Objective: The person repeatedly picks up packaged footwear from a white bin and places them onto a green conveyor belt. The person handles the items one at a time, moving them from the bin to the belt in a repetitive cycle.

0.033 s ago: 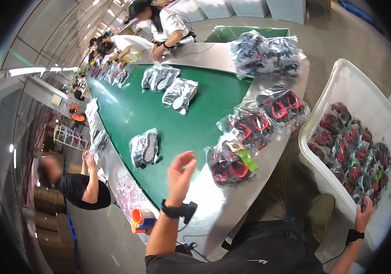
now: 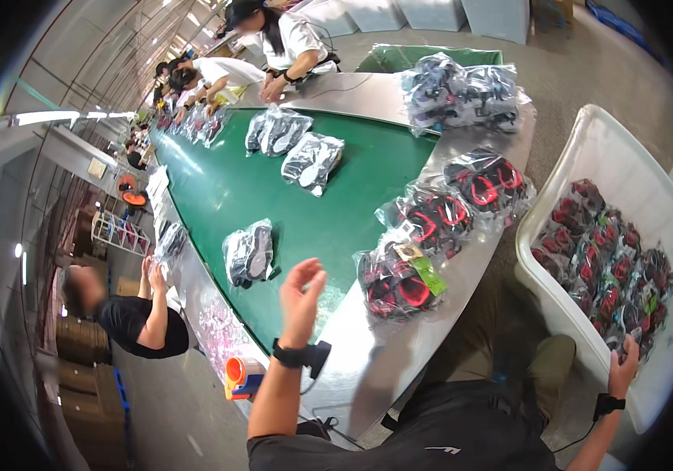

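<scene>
The left hand (image 2: 302,292) hovers empty, fingers loosely spread, over the green conveyor belt (image 2: 219,188). The right hand (image 2: 624,369) grips the white bin's (image 2: 588,157) near rim, beside its bagged red-and-black shoes (image 2: 611,275). Best lift one bag cleanly, not several.

Factory packing line: green conveyor belt (image 2: 274,196)

Bagged shoes (image 2: 397,280) left of bin (image 2: 588,141)

Green conveyor belt (image 2: 219,188) with steel rim, bagged shoes (image 2: 248,253) scattered on it.
</scene>
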### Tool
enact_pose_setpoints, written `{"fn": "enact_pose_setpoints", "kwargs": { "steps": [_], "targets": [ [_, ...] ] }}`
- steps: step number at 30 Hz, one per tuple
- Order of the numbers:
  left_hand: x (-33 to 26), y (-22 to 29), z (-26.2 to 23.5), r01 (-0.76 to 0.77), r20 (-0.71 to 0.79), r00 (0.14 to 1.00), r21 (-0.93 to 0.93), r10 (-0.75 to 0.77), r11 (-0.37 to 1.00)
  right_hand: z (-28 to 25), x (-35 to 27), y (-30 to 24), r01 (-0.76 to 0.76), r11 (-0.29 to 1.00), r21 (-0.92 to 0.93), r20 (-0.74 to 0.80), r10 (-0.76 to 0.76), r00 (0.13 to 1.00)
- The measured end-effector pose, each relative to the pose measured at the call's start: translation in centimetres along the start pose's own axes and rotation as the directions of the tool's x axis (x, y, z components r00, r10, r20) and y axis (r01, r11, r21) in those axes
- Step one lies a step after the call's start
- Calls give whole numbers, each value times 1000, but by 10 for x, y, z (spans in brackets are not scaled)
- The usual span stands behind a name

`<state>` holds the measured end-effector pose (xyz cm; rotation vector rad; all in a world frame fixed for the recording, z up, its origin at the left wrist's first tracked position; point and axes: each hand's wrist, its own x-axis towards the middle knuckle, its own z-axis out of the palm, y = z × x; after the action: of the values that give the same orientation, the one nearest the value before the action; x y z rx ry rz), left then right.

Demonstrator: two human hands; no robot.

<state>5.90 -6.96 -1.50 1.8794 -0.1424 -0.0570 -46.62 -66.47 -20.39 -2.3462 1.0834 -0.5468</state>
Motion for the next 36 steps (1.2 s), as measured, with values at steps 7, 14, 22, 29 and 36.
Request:
{"fn": "enact_pose_setpoints", "kwargs": {
  "steps": [7,14,22,29,36],
  "targets": [
    [93,-134,-156,245,-522,853,446,28,861,4,45,-114,120,992,48,81,-124,989],
    [153,-199,-252,454,-697,717,462,-5,762,9,52,-138,224,970,-95,91,-216,972],
    [161,-219,-241,595,-369,735,-51,-569,802,21,47,-158,173,985,-17,146,-169,975],
    [86,-185,-140,-45,-428,893,226,141,973,31,41,-187,216,974,71,181,-226,957],
    [6,-126,-121,178,9,984,7,-178,984,39,39,-205,247,962,118,218,-268,938]
  ]
}}
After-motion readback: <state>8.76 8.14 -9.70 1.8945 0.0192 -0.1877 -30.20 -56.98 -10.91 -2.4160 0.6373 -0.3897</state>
